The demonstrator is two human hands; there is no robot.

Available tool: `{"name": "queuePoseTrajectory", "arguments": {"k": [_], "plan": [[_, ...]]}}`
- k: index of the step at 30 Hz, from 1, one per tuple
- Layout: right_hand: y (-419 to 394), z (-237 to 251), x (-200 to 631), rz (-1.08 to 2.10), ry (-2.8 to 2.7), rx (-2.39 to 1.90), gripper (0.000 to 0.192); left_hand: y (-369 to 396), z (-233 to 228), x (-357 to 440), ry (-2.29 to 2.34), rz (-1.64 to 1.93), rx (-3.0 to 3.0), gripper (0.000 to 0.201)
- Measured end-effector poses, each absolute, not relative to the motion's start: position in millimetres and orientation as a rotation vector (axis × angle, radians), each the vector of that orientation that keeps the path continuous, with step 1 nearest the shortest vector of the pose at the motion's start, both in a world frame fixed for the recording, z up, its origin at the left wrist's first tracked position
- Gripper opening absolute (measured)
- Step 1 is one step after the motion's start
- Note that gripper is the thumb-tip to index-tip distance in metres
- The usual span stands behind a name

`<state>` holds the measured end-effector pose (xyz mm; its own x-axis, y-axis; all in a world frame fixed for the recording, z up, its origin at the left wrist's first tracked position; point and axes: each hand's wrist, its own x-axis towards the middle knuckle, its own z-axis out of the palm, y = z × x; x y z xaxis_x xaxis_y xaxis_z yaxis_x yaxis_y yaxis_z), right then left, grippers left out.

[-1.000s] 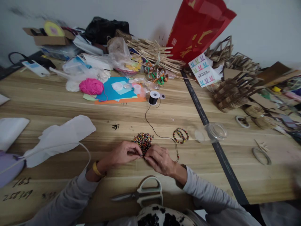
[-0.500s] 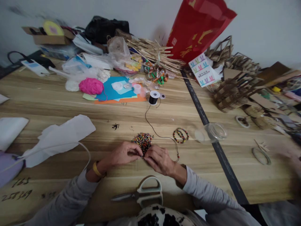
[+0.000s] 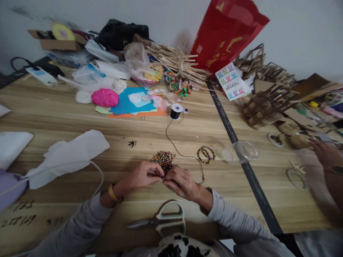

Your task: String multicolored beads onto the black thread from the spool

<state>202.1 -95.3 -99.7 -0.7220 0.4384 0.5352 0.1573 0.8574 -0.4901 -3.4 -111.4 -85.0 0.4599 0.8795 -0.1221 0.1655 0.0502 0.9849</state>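
Note:
My left hand (image 3: 146,174) is closed in a pinch, with a tiny bead at its fingertips, partly hidden. Fingertip to fingertip with it, my right hand (image 3: 183,182) is closed around the black cord (image 3: 173,143). From the spool (image 3: 176,111) the cord runs down past a small reddish bead (image 3: 203,178) and back under my right hand. Just beyond both hands lies a heap of multicoloured beads (image 3: 162,159). Two beaded bracelets (image 3: 206,154) rest to the right of the heap.
Scissors (image 3: 158,222) lie close to my body. A clear plastic jar (image 3: 247,151) is on its side at the right. Another person's hand (image 3: 325,153) reaches over woven pieces at the far right. Pink yarn (image 3: 105,97) and a red bag (image 3: 227,35) are at the back.
My hands stay almost in place, fingertips shifting slightly at the bead. At the far right, the other person's blurred arm has come forward, with its hand now near the woven pieces.

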Motion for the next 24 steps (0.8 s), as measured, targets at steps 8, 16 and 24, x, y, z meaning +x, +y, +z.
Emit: {"name": "queuePoseTrajectory", "arguments": {"k": [8,16,24], "plan": [[-95.6,-100.5,202.2,0.589,-2.323,-0.41,0.007,-111.7,-80.9,-2.3,1.018,0.752,1.433,0.007],[-96.1,-98.9,201.5,0.574,-2.314,-0.415,0.005,-109.2,-83.4,-4.8,1.008,0.735,1.658,0.01],[-96.5,-97.9,201.4,0.586,-2.301,-0.452,0.008,-109.2,-86.5,-5.6,0.95,0.744,1.747,0.011]]}}
